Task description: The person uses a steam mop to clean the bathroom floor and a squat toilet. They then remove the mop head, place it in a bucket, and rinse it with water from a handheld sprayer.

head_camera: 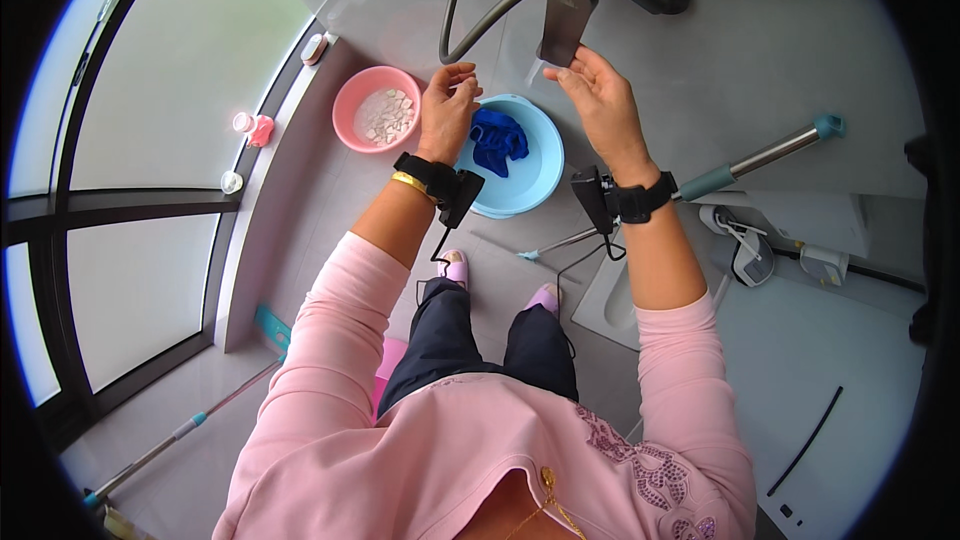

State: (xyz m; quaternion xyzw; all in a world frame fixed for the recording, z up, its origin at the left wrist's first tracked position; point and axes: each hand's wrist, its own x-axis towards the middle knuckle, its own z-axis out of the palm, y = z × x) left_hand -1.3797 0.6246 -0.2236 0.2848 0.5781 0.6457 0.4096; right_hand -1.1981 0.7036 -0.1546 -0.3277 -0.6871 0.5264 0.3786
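Note:
At the dark wall faucet, the fingers and thumb of my right hand (602, 101) are at the lower end of the broad lever (566, 21). A pale streak shows just left of the lever's end; whether it is water I cannot tell. My left hand (448, 109) hovers between two basins, fingers loosely bent and nothing in it. Below and right of it, a light blue basin (536, 184) on the floor holds a crumpled dark blue cloth (497, 141). Left of that hand stands a pink basin (343, 118) with many whitish pieces (390, 116) inside.
A dark hose (495, 7) loops from the faucet. To the right, a metal pole (776, 154) leans near a squat toilet (619, 304) and a grey-white brush (752, 262). Small items, one a pink bottle (259, 130), line the window ledge (281, 135). A mop pole (187, 426) lies left.

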